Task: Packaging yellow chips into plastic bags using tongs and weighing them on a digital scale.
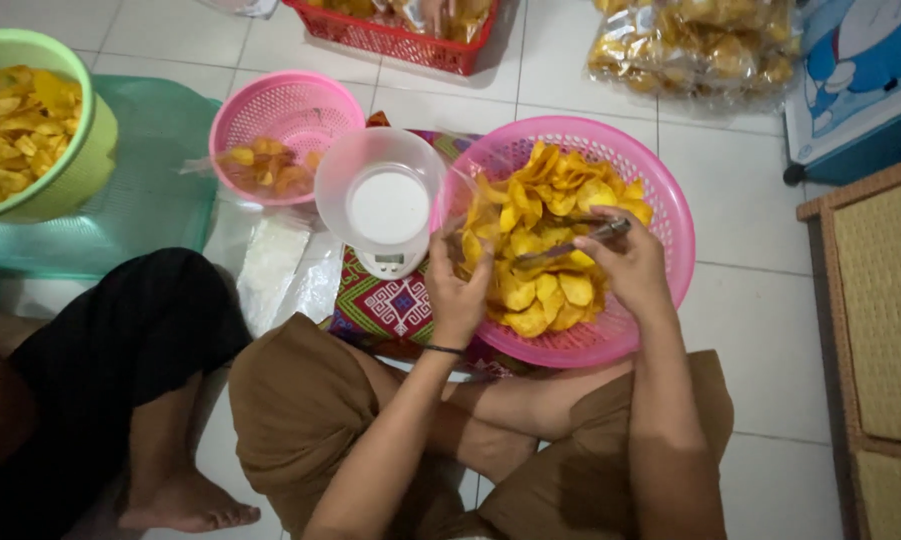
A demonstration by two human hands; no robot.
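White floor tiles carry the whole work area, with the person seated cross-legged. Left hand [457, 297] is closed around the mouth of a clear plastic bag [470, 235] held at the rim of the large pink basket [670, 215]. Right hand [630, 265] is clamped on metal tongs [575, 240] reaching into the yellow chips [545, 255]. Bag appears partly filled at most; the basket remains heaped, so most of the filling looks outstanding. White kitchen scale [385, 205] stands just beside, its clear bowl empty. Small pink basket [285, 120] and green bowl [85, 160] hold further chips.
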